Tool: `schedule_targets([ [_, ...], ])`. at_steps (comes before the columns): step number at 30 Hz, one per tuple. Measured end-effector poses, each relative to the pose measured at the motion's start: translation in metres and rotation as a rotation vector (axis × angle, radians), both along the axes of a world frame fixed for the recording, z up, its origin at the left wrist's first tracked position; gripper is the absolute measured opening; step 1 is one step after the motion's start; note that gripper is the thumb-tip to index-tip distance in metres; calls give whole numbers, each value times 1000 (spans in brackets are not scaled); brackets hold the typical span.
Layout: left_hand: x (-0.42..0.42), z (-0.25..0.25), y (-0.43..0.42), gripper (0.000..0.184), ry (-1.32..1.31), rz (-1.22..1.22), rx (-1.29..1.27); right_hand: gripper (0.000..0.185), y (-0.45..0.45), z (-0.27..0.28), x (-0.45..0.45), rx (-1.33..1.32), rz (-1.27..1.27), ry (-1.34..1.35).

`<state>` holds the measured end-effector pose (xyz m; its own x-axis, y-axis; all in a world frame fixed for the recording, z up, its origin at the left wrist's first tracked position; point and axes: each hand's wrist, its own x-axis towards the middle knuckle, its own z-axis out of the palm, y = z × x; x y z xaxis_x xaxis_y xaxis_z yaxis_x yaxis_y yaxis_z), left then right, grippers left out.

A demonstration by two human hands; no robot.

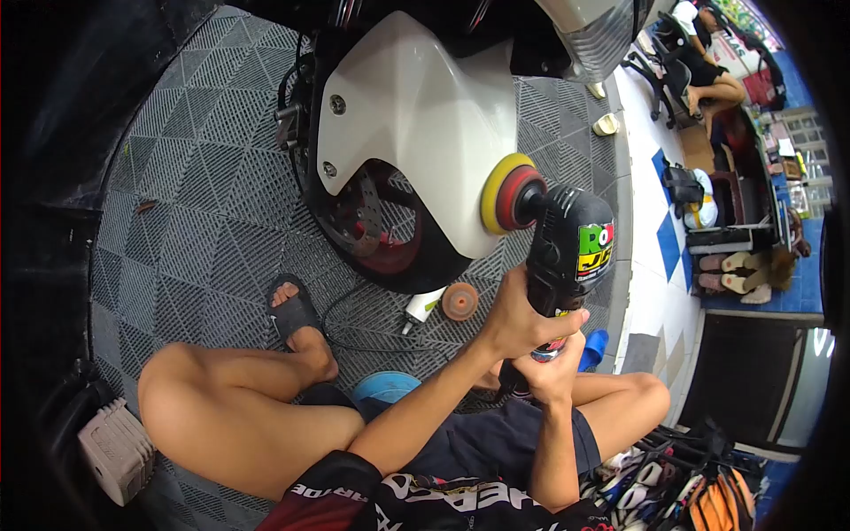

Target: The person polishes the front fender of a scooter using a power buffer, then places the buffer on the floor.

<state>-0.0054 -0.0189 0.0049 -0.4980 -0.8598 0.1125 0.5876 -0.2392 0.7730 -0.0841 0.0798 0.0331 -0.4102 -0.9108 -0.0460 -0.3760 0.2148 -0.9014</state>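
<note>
While the yellow pad (pixel 498 196) meets the white panel's (pixel 416 115) edge, left hand (pixel 513 320) and right hand (pixel 551 372) clasp the polisher (pixel 571 232), fingers apparently wrapped round.

A black polisher (pixel 575 234) presses its yellow-and-red pad (pixel 506 194) against the glossy white panel (pixel 425 115)

Yellow and red ring the polishing pad (pixel 511 193); grey triangles pattern the floor mat (pixel 195 168).
</note>
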Motion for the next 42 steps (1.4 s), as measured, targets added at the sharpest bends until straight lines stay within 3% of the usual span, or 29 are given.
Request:
schedule_targets([
  [7,20,19,-19,28,147,3,24,53,-21,24,21,-24,42,110],
  [8,23,16,-24,44,127,-64,-10,53,-25,29,26,-30,35,108],
  [12,31,23,-40,32,125,-111,-46,55,-35,40,33,-12,33,174],
  [17,37,35,-57,32,172,-34,-83,55,-53,51,38,9,38,209],
  [26,42,30,-44,33,148,16,-74,54,-49,40,32,-88,140,199],
  [34,31,11,-7,42,108,80,-53,52,-22,26,20,0,170,107],
  [42,22,-4,19,40,-11,72,-57,65,5,8,5,-54,187,247],
])
